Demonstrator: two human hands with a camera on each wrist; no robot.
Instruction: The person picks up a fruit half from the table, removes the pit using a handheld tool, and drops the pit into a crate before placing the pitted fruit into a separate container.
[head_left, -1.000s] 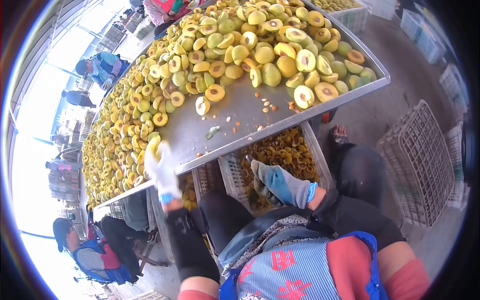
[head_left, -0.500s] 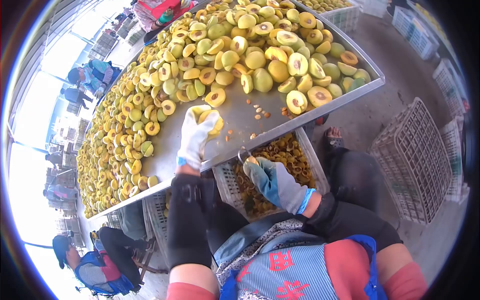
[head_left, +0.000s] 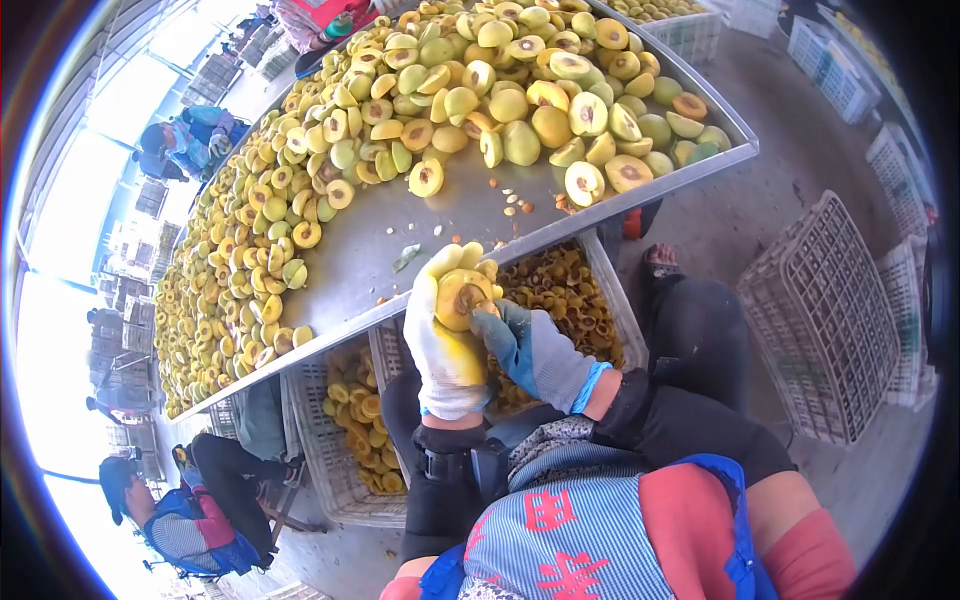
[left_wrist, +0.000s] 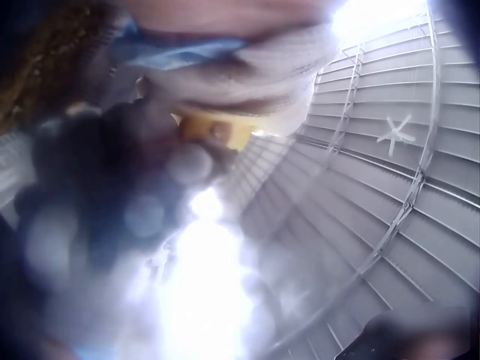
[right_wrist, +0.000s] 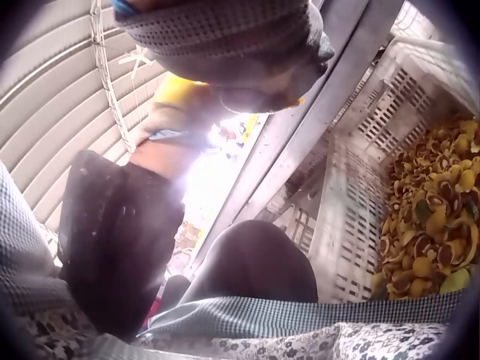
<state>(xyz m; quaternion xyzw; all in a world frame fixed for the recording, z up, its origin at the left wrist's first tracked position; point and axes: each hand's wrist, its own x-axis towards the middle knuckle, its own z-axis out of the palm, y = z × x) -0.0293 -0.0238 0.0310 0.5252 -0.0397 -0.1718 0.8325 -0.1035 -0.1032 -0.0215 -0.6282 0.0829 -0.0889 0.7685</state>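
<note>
My left hand (head_left: 447, 345), in a white glove stained yellow, holds a peach half (head_left: 463, 298) with its cut face and brown centre turned up. The right hand (head_left: 540, 360), in a grey and blue glove, has its fingers curled against the right side of that half. The pitting tool with a curved metal tip, seen in this hand earlier, is hidden now behind glove and fruit. Both hands are just in front of the edge of a metal table (head_left: 365, 255). Many peach halves (head_left: 520, 143) are heaped across it. The left wrist view is blurred.
Below the hands stands a crate (right_wrist: 337, 202) of hollowed peach pieces (right_wrist: 431, 225). Another crate (head_left: 335, 485) with yellow pieces is to its left. Loose pits and a leaf (head_left: 406, 258) lie on the table. A tilted crate (head_left: 815, 320) stands right; a seated person (head_left: 185, 510) works at left.
My left hand reached to the heap, took up a peach half and brought it right and down to my right hand. The right hand has closed in on the fruit.
</note>
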